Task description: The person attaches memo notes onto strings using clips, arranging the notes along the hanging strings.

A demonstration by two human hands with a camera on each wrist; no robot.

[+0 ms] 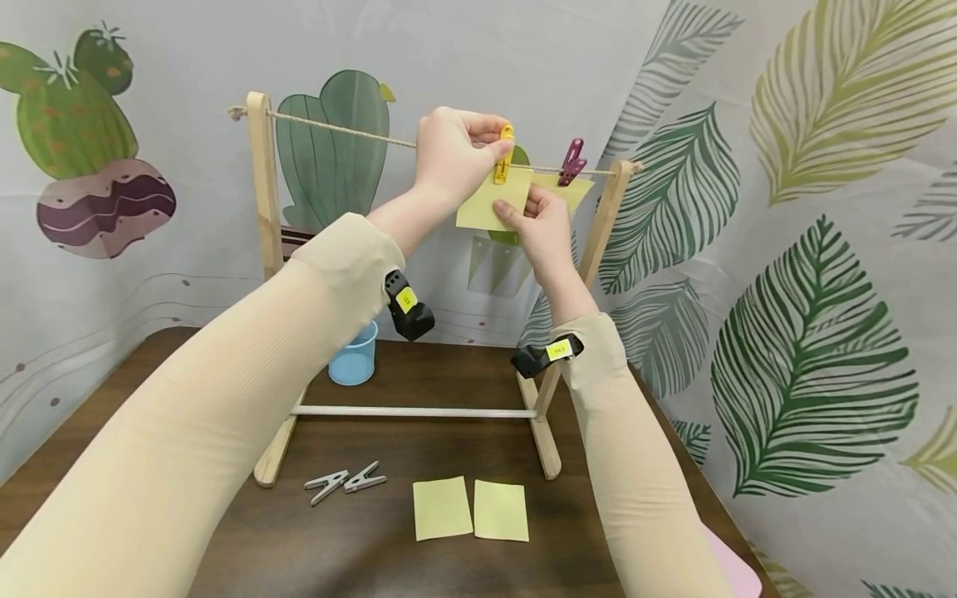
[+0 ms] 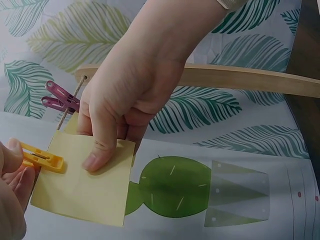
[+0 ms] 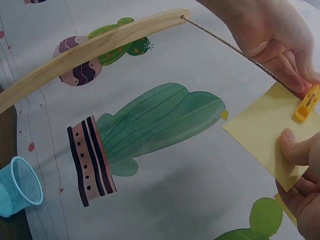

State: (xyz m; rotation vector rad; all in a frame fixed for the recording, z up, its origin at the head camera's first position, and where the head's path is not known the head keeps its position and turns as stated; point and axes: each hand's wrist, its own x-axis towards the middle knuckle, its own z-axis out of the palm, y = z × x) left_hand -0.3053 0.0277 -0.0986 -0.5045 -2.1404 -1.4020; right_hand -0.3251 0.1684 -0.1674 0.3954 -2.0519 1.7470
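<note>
My left hand (image 1: 459, 158) pinches a yellow clothespin (image 1: 504, 155) at the rope (image 1: 344, 129). The clothespin's lower end lies over the top edge of a yellow sticky note (image 1: 478, 206). Lower on that note, my right hand (image 1: 547, 228) grips it with the thumb in front and the fingers behind. Just to the right, a purple clothespin (image 1: 572, 162) sits on the rope with a second yellow note (image 1: 579, 193) hanging under it, partly hidden by my right hand. In the right wrist view, the yellow clothespin (image 3: 307, 104) tilts across the note's upper corner.
The rope spans a wooden frame (image 1: 262, 183) with a white crossbar (image 1: 419, 412). On the brown table (image 1: 359, 556) lie two grey clothespins (image 1: 345, 482) and two yellow notes (image 1: 443, 508). A blue mesh basket (image 1: 353, 359) stands behind the crossbar. A pink item (image 1: 733, 565) shows beside the right sleeve.
</note>
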